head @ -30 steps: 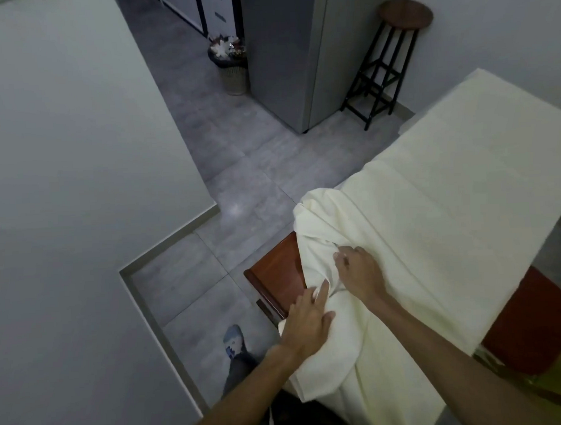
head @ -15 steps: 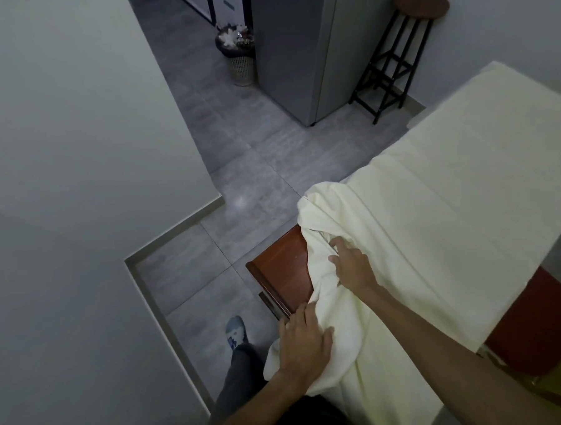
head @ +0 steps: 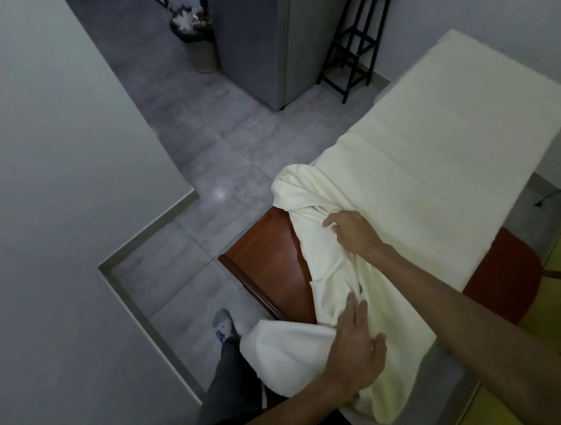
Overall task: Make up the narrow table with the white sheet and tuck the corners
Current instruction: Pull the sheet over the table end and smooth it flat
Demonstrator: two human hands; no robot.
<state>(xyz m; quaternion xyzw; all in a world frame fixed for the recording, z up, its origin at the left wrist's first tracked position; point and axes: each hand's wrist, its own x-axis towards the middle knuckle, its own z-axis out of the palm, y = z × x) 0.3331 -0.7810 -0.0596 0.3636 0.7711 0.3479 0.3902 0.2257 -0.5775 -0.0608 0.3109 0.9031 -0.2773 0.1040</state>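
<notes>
Nearest, the left hand (head: 354,345) lies flat on the white sheet (head: 432,159) at the near end of the narrow table (head: 268,261), fingers spread and open, pressing a bunched fold of cloth that hangs over the near edge. Just beyond it, the right hand (head: 351,231) has its fingers curled shut on a gathered ridge of the sheet, near the table's left edge. To the left of both hands the near-left corner of the reddish-brown table top lies bare, with the sheet heaped up beside it. Farther on, the sheet lies smooth over the table to its far end. A red seat (head: 504,285) shows at the right, under the hanging cloth. On the grey tiled floor (head: 204,144) beyond stand a black stool (head: 352,55) and a small bin (head: 198,41).
</notes>
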